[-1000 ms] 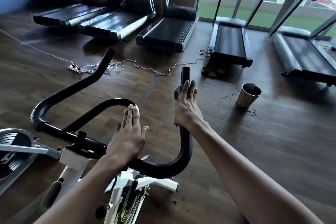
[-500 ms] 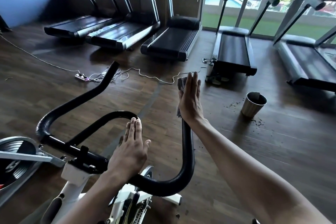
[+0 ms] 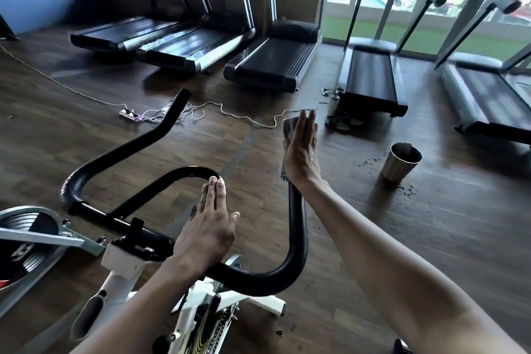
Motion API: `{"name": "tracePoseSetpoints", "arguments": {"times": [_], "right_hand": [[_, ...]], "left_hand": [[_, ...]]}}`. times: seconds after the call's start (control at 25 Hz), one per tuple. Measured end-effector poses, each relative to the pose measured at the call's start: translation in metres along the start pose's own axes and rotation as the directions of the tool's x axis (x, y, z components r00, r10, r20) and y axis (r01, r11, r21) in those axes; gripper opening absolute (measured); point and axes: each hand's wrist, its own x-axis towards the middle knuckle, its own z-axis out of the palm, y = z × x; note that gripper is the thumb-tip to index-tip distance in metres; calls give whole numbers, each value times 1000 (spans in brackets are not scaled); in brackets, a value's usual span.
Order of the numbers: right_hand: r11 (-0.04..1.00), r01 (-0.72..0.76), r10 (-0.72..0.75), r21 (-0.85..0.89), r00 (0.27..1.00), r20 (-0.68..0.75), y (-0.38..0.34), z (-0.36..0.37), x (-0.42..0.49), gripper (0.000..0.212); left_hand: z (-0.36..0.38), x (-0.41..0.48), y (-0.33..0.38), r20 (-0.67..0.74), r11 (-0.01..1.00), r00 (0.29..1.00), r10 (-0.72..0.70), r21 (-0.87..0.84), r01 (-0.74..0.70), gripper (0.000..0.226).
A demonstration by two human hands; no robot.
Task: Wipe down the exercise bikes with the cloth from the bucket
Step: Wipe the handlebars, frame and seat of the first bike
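Pressing the cloth (image 3: 288, 127) against the handlebar (image 3: 298, 227) tip, your flat right hand (image 3: 301, 155) wipes; your flat left hand (image 3: 209, 227) steadies its middle.

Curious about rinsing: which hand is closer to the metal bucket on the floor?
Right. The right hand presses the cloth against the handlebar, left of the bucket; the left hand rests on the middle loop, farther off.

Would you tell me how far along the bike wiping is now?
Done: cloth is out of the bucket. In hand: right hand presses it against the top of the right handlebar; left hand rests on the inner loop. Seemingly left: left handlebar, white frame.
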Motion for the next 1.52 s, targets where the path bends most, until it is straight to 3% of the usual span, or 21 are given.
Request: {"name": "tracePoseSetpoints", "arguments": {"times": [0.16, 0.32, 0.52, 0.76, 1.04, 1.32, 1.52], "right_hand": [[1000, -3, 5, -19, 997, 74, 2, -3, -22, 76], [991, -104, 88, 86, 980, 177, 0, -18, -51, 71], [976, -153, 147, 154, 988, 54, 21, -55, -93, 63], [958, -246, 249, 148, 968, -8, 93, -112, -117, 62], [920, -341, 362, 194, 929, -83, 201, -187, -69, 60], [904, -348, 367, 249, 930, -32, 271, -233, 27, 59], [913, -328, 329, 243, 944, 36, 303, -232, 105, 60]], "left_hand": [[-4, -2, 4, 15, 1000, 1000, -12, 25, 12, 78], [-12, -5, 18, -21, 997, 1000, -18, 73, 20, 77], [-10, -6, 76, -235, 947, 921, 310, -4, -320, 54], [20, 35, 168, -182, 851, 841, 509, -43, -524, 43], [84, 133, 282, 18, 831, 831, 556, 9, -556, 47], [112, 235, 363, 16, 876, 876, 482, 25, -482, 47], [114, 301, 378, 6, 898, 899, 439, 45, -439, 47]]}}
